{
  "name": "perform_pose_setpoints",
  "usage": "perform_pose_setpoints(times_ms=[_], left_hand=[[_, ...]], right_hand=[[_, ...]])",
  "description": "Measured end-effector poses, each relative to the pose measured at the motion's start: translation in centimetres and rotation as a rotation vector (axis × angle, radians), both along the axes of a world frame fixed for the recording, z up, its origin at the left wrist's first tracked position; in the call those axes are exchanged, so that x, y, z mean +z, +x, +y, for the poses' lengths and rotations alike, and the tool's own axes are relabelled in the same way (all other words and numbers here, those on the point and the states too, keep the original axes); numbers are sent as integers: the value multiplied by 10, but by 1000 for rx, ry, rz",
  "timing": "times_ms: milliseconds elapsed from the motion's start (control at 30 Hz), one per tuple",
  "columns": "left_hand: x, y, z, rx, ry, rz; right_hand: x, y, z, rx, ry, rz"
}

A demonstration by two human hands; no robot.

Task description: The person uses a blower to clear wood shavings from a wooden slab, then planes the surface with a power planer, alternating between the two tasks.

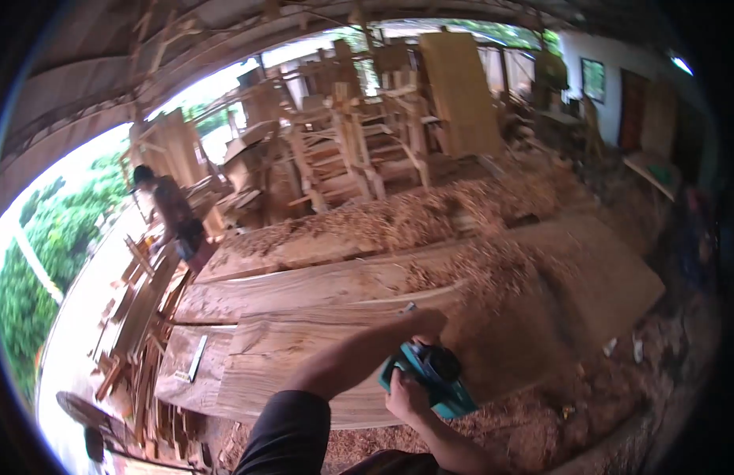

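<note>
A teal electric planer (448,393) with a dark round part on its side rests on a wide wooden slab (303,348). My right hand (406,396) is wrapped round its handle, the forearm coming in from the lower right. From the left, my dark-sleeved arm crosses over the slab, and my left hand (427,326) is closed on the far end of the planer. Its fingers are partly hidden. Curled wood shavings (493,269) lie on the boards beyond the tool.
A metal square (197,358) lies on the slab's left end. Stacked lumber (137,305) stands at the left, where another person (173,210) works. Wooden frames (359,142) and a tall panel (460,95) stand behind. A round fan-like object (86,412) is at the lower left.
</note>
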State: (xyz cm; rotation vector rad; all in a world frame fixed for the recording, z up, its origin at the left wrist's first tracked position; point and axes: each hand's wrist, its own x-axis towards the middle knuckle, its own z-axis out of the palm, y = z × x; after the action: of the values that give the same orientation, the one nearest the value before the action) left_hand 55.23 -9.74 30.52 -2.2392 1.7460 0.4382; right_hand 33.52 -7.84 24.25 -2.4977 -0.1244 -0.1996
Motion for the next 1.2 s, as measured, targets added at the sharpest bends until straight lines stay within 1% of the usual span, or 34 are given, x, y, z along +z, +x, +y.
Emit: perform_pose_setpoints(times_ms=[33, 67, 100, 133, 167, 233, 300, 333, 400, 500, 600, 633, 733, 767, 800, 833, 867, 900, 1000, 1067, 1133, 1200], left_hand=[[4, 7, 1, 116, -58, 32], [13, 22, -1, 12, -165, -51], [39, 27, -6, 145, -346, -26], [66, 30, -12, 263, -545, 16], [85, 30, -17, 534, -727, -19], [105, 2, -20, 453, -917, -247], [112, -4, -7, 407, -680, -138], [118, -13, -13, 396, -391, -73], [136, -38, -23, 364, 192, 49], [103, -29, -18, 371, 74, 51], [88, -23, -9, 509, -597, 50], [89, -27, -2, 513, -611, -6], [78, -24, 18, 514, -637, 30], [71, -24, 27, 518, -703, 36], [64, -22, 37, 530, -714, 57], [56, -19, 48, 544, -725, 79], [46, -14, 60, 559, -735, 101], [28, -6, 73, 602, -744, 147], [-16, 2, 111, 795, -626, 180], [-57, 17, 136, 908, -572, 242], [-88, 30, 154, 1043, -475, 314], [-112, 33, 158, 1231, -471, 127]], right_hand=[[-4, 1, 0, -4, -14, -3], [-3, 2, 0, -2, -29, -11], [8, 0, -3, 31, -33, 22], [7, -1, -3, 27, -21, 30], [6, -1, -3, 27, -9, 35], [5, 0, -4, 26, 22, 13], [-8, 3, -3, -4, 12, -43], [-12, 4, -2, -18, 8, -73], [-1, 2, -5, -8, 20, 1], [4, 1, -6, -7, 36, 37], [1, 6, -6, -6, 53, 60], [2, 9, -7, -14, 45, 73], [9, 13, -21, -76, 27, 63], [18, 16, -30, -100, 22, 53], [32, 22, -48, -113, 91, 172], [26, 27, -68, -147, 170, 142], [14, 37, -89, -156, 167, 145], [15, 36, -105, -214, 191, 222], [23, -17, -130, -256, 400, 157], [13, -57, -129, -288, 396, 156], [17, -91, -121, -391, 461, 364], [30, -109, -111, -417, 426, 337]])
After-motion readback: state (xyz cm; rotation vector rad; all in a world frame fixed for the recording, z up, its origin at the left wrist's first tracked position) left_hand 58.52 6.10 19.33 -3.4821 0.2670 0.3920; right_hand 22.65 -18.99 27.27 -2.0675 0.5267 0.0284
